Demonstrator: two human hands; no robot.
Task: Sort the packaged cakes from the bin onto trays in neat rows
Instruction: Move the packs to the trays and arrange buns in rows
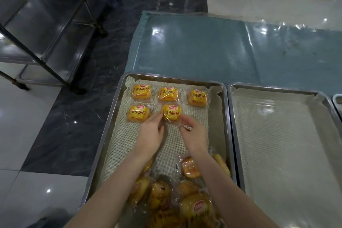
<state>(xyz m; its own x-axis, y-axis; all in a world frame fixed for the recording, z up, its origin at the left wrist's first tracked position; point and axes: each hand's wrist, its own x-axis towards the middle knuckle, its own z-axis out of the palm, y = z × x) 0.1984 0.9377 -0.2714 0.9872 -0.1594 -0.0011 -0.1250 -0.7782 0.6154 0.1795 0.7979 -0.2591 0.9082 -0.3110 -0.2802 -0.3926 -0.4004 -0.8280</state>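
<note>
Head view: my left hand (150, 131) and right hand (192, 133) meet at the cake (171, 114), which lies flat on the liner (166, 146) as the second piece of the second row. I come at it from both sides so I can square it up, label facing up, like its neighbours.

My left fingers are bent, with the tips on the wrapper's near left corner and the thumb tucked just below, nipping that edge. My right fingers are loosely curled just beside the right edge. They are blurred, so I cannot tell whether they pinch the film or only hover beside it.

Beyond it, the far row (168, 93) holds three cakes across the tray (118, 98). Another cake (137, 114) sits to the left of mine, starting the second row. The gaps match fairly well, which is why I fuss over this one: a crooked piece would throw off every row after it. The third place in this row, to the right, is bare mesh.

The pile (177, 194) of loose cakes lies heaped on the near end of the same tray, under my forearms, within easy reach for the next pick. I see no bin here.

A second tray (230, 109) sits just to the right, lined and holding nothing, ready for when this one fills. By my count, most of the sorting is still ahead.
</note>
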